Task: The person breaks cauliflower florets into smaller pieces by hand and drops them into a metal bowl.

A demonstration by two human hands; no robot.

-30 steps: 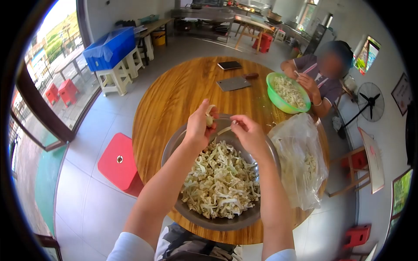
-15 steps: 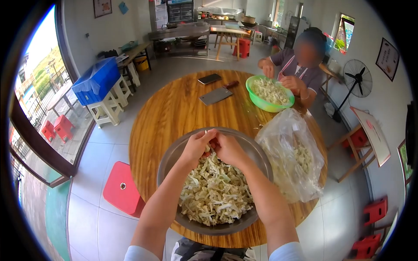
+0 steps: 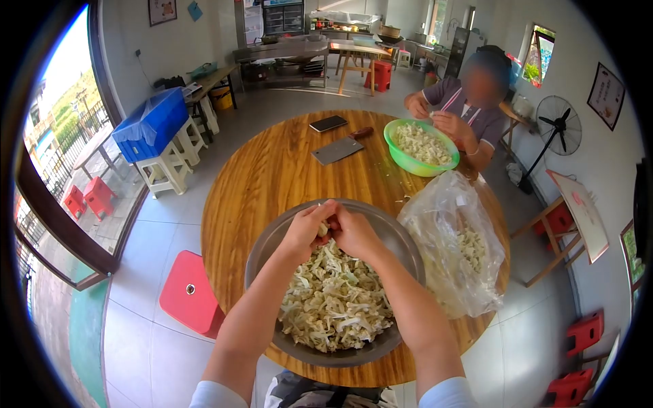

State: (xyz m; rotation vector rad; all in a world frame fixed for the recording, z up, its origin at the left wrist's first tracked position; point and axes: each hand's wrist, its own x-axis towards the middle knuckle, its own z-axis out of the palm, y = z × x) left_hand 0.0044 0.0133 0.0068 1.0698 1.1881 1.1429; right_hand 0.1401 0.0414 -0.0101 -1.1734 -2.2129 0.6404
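My left hand (image 3: 305,226) and my right hand (image 3: 354,232) meet above the far half of a wide metal basin (image 3: 403,257). Between their closed fingers is a pale piece of cauliflower (image 3: 322,229), mostly covered by the fingers. Below them the basin holds a heap of small cauliflower florets (image 3: 337,299). To the right of the basin lies a clear plastic bag (image 3: 445,211) with more cauliflower inside.
Across the round wooden table (image 3: 265,160), a person (image 3: 454,95) works over a green bowl (image 3: 408,162) of cauliflower. A cleaver (image 3: 336,151) and a phone (image 3: 328,123) lie near the far edge. A red stool (image 3: 185,299) stands at the left.
My hands stay together over the basin, with only small finger shifts around the cauliflower piece. The other person's hands have moved slightly above the green bowl.
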